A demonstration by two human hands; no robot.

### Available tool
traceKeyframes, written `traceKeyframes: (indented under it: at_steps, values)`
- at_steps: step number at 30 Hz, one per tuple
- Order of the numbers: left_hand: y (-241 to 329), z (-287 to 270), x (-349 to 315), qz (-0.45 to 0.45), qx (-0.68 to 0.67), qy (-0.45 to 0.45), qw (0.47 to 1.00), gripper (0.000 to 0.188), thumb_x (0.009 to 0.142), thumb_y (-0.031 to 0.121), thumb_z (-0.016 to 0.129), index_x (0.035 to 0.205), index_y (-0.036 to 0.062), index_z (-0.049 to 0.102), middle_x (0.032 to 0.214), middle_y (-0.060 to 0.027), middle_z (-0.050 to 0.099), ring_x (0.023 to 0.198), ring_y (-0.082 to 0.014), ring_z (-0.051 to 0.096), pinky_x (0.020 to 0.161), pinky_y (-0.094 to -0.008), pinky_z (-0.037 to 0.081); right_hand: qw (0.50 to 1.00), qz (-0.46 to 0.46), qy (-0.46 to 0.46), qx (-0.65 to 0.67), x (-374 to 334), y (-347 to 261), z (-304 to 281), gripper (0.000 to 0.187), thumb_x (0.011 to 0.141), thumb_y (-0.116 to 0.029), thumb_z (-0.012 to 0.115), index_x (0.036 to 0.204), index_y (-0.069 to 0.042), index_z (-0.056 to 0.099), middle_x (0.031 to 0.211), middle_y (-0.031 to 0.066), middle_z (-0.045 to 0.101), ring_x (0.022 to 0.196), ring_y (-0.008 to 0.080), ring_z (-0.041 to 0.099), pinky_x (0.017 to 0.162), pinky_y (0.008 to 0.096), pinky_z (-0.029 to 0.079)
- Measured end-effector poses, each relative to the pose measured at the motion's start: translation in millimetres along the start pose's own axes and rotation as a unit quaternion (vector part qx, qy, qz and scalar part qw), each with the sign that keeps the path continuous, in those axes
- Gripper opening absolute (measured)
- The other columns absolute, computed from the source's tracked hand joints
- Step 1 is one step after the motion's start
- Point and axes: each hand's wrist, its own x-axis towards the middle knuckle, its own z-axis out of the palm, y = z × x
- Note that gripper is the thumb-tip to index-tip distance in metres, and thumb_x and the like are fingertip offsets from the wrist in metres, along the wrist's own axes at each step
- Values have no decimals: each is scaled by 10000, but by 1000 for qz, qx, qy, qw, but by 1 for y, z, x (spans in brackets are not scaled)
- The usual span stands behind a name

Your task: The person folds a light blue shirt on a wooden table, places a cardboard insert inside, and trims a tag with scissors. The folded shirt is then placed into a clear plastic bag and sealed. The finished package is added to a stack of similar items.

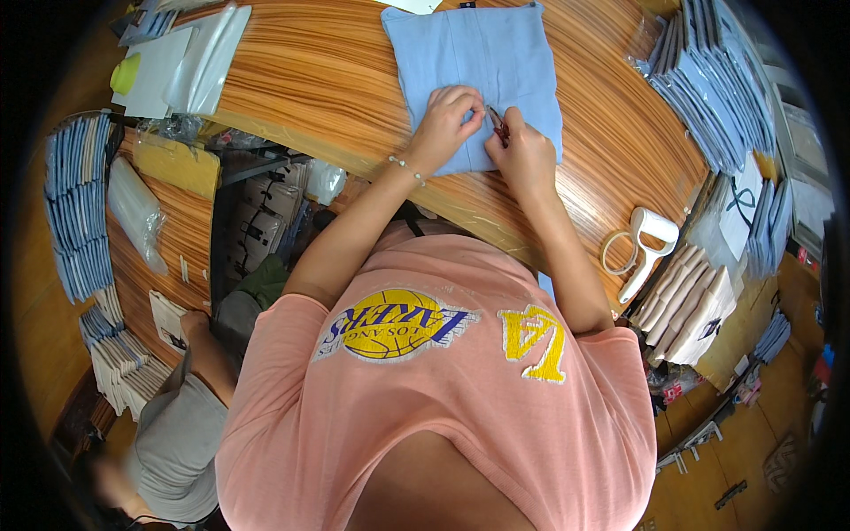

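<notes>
A light blue folded cloth piece (522,53), perhaps a garment or bag, lies flat on the wood-grain table in front of me. My left hand (450,124) rests over its lower middle, thumb and fingertips pinched together; whatever is between them is too small to make out. Close by on the right, my right hand (525,157) is closed around small dark thread snips (499,128). Their blades point up and left, toward the left fingertips, just above the cloth.
On the right are a tape roll (618,252), a white-handled lint roller (653,241), beige folded cloth (686,301) and blue packed stacks (713,88). Clear plastic bags (208,62) lie at far left. A co-worker in grey (181,429) handles a beige piece at lower left.
</notes>
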Motion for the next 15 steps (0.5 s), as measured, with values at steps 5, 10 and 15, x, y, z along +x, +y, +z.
traceKeyframes:
  at_steps: [5, 10, 15]
  values:
    - [-2, 1, -1, -3, -3, 3, 1000, 86, 760, 59, 655, 810, 44, 586, 952, -71, 603, 939, -257, 548, 851, -350, 403, 1000, 1, 2, -3, 0, 1, 0, 170, 722, -103, 637, 754, -37, 484, 574, 158, 580, 531, 337, 600, 472, 408, 471]
    - [-2, 2, 0, -1, 1, 2, 1000, 96, 754, 66, 663, 816, 44, 593, 950, -67, 601, 928, -256, 551, 852, -350, 400, 999, 29, -24, 27, 2, 2, -3, 175, 725, -112, 643, 771, -30, 495, 611, 166, 596, 574, 338, 616, 506, 410, 481]
    - [-1, 1, 0, -7, 2, 0, 1000, 105, 759, 81, 666, 826, 42, 596, 941, -67, 606, 927, -252, 556, 858, -348, 395, 995, 65, -18, 67, 3, 5, -16, 198, 723, -136, 649, 809, -26, 508, 644, 182, 605, 610, 347, 621, 542, 415, 489]
